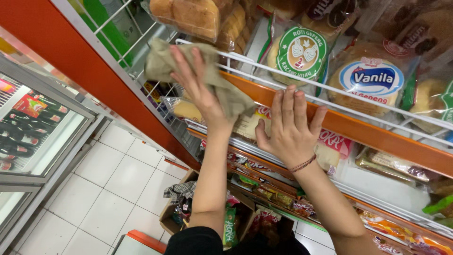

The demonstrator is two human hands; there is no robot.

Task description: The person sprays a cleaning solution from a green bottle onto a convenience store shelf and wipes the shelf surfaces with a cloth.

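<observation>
My left hand (200,89) presses a crumpled olive-grey cloth (163,61) against the white wire rail (264,68) at the left end of an upper shelf. My right hand (289,130), a thin bracelet on its wrist, lies flat with fingers spread on the orange shelf edge (377,137) just right of the cloth. Bagged flat breads (368,85) and bread loaves (188,16) sit behind the rail. Part of the cloth hangs down between my two hands.
Lower shelves hold more wrapped breads (391,163) and snack packets (278,198). An orange upright (85,61) frames the rack on the left. A glass-door drinks cooler (33,127) stands at far left over white floor tiles (108,184). An open cardboard box (177,208) sits below.
</observation>
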